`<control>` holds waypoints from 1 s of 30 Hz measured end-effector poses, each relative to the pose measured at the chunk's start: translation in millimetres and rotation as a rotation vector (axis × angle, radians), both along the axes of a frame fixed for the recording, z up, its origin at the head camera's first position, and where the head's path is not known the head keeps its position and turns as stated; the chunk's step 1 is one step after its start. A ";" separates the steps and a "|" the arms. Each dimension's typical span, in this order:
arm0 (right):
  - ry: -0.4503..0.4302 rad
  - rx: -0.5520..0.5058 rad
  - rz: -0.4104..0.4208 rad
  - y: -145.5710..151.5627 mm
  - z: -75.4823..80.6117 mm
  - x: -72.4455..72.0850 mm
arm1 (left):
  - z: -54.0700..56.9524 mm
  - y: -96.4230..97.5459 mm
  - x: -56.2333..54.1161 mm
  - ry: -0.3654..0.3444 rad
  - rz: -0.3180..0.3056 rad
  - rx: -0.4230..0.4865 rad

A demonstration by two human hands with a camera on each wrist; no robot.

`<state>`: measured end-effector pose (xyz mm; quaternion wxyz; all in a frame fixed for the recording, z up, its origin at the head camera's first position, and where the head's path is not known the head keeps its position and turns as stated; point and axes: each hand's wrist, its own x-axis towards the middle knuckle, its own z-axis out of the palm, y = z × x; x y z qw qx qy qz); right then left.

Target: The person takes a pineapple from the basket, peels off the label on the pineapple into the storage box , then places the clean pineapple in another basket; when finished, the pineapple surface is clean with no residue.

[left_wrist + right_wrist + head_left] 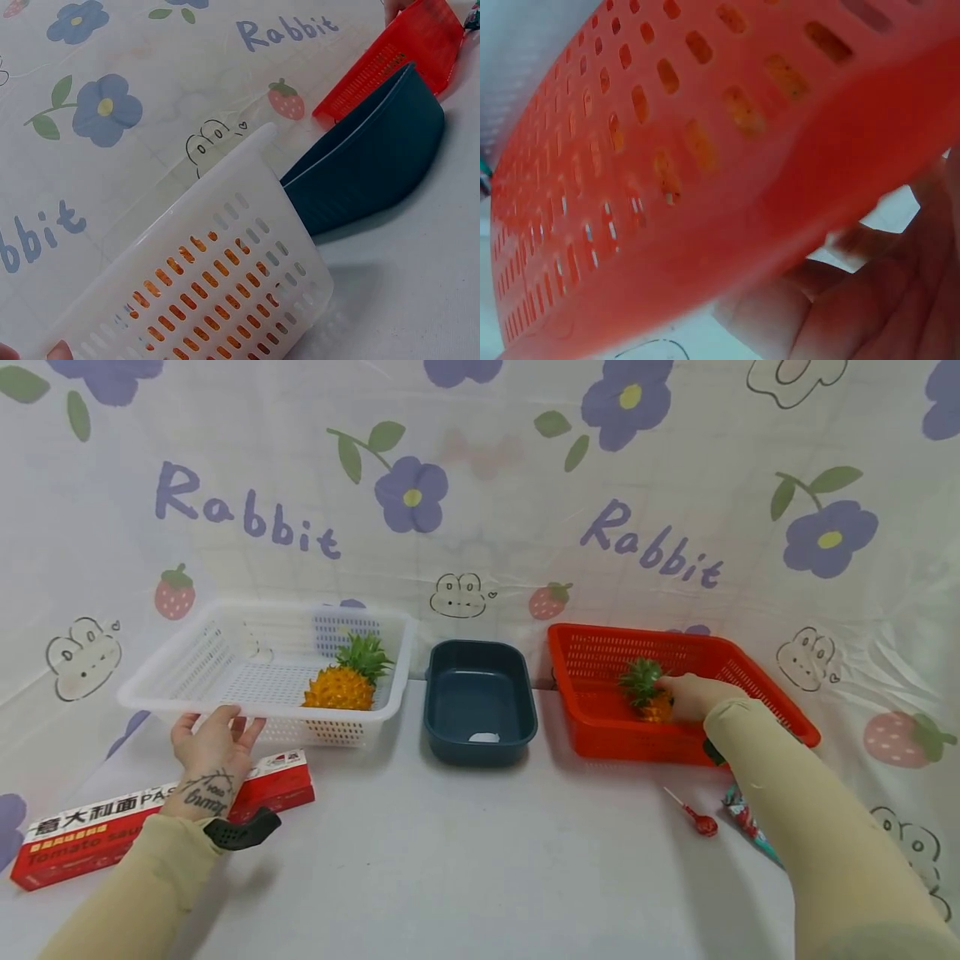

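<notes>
left hand [213, 748] grips the white basket [288, 714], one pineapple [339, 689] inside; right hand [697, 697] touches a second pineapple [655, 705] in the red basket [626, 746], grasp unclear. box [78, 833], lollipop [704, 826] and packet [742, 817] lie outside; work looks unfinished.

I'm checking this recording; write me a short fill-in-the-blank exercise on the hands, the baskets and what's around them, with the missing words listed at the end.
1. The left hand touches the basket whose colour is ____.
2. The right hand reaches into the other basket, whose colour is ____.
3. The dark tub stands ____ the two baskets.
4. The leafy-topped fruit at the right hand is a ____.

Missing words: white; red; between; pineapple.
</notes>
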<state>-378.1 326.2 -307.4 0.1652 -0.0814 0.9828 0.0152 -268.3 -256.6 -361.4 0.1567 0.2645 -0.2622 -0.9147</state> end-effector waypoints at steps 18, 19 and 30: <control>0.051 -0.124 -0.060 -2.4 18.0 11.4 | 0.8 3.4 0.8 -0.001 0.001 -0.020; 0.048 -0.130 -0.067 -2.9 20.0 11.2 | 1.0 3.1 1.0 0.002 0.000 -0.015; 0.064 -0.122 -0.052 -11.7 48.3 12.2 | 0.9 2.4 -0.3 -0.005 0.022 -0.012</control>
